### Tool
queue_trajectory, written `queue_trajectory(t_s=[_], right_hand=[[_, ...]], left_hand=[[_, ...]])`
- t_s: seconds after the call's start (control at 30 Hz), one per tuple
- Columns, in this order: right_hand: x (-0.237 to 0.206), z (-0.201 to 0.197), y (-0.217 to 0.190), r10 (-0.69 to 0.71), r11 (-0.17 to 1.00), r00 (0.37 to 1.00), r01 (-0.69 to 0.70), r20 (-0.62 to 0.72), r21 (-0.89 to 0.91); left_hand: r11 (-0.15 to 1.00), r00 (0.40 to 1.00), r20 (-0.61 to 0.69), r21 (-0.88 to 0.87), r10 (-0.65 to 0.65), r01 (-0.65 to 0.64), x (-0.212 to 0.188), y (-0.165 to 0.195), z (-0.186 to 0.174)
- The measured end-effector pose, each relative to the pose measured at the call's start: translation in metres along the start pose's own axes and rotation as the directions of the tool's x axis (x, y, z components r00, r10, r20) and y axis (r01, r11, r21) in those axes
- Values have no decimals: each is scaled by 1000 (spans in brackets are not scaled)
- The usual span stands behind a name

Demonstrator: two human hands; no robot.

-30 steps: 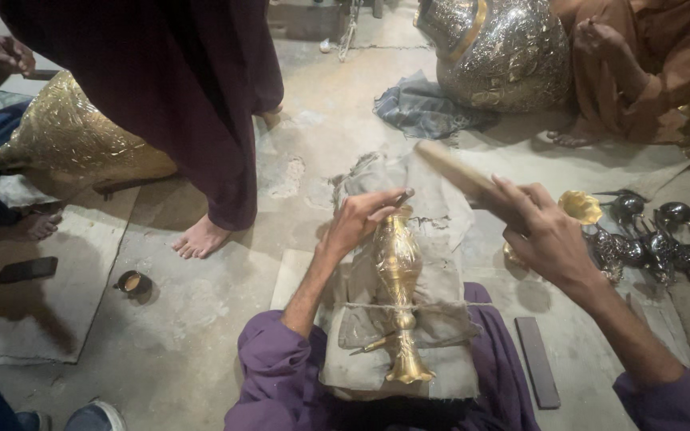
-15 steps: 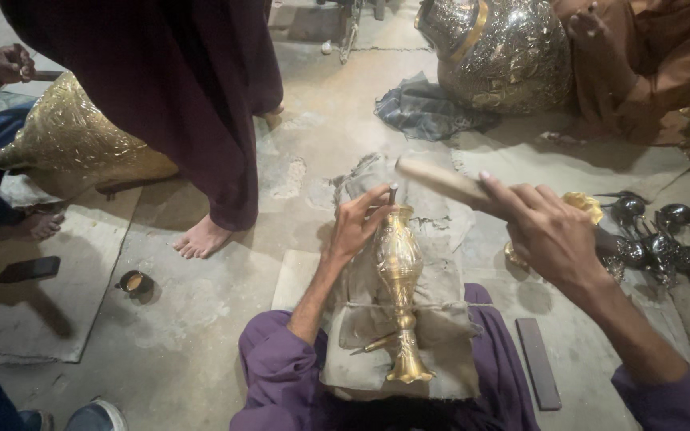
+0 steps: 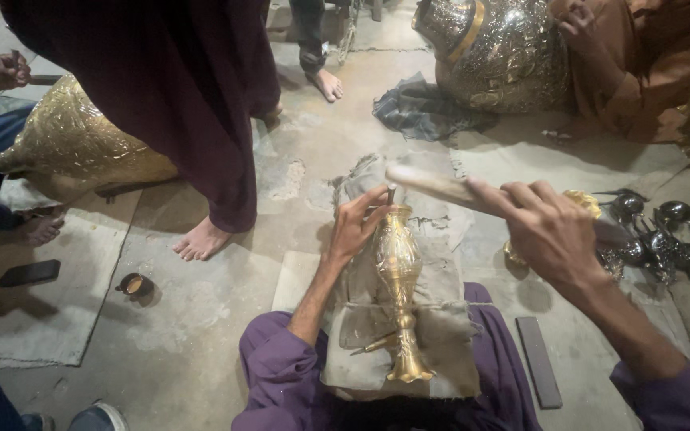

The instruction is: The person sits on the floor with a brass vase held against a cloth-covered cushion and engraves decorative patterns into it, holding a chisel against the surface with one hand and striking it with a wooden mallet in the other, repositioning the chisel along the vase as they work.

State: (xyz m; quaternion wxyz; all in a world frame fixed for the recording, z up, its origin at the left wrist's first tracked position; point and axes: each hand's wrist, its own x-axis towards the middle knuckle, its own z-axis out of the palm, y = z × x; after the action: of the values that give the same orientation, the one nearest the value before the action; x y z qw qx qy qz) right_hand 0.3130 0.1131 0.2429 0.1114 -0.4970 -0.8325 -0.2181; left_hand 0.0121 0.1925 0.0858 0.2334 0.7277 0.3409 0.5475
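Hands: left (image 3: 354, 227) steadies (ornate, golden) vase (image 3: 398, 271)

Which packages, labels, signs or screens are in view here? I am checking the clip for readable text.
Phone: lies flat on the pale mat at the left, beside a bare foot; a dark rectangle, its screen dark.
No packages, labels or signs show.

Screens — one: a phone (image 3: 29, 272), a flat black rectangle with rounded corners, lying face up and dark on the pale mat at the left, just below a bare foot and well left of a small round cup. Nothing shows on its glass.

Packages, labels, signs — none in view; the floor holds only metalware, cloth and tools without wrapping or tags.
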Motion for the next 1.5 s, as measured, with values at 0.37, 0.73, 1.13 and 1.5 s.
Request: queue_trajectory(t_s=[0.37, 0.73, 1.13, 1.5], right_hand=[[-11, 5, -10, 51, 991, 999, -52, 10, 126], [-113, 55, -69, -117, 311, 964, -191, 237, 931], [-171, 60, -147, -11, 577, 970, -192, 243, 794], [-156, 33, -127, -126, 471, 956, -178, 266, 864]], left_hand=[[999, 999, -23, 19, -35, 35, -1, 12, -3], [918, 802, -455, -281, -386, 281, -103, 84, 22], [476, 477, -287, -811, -831, 341, -175, 136, 71], [764, 670, -464, -595, -580, 249, -173, 111, 56]])
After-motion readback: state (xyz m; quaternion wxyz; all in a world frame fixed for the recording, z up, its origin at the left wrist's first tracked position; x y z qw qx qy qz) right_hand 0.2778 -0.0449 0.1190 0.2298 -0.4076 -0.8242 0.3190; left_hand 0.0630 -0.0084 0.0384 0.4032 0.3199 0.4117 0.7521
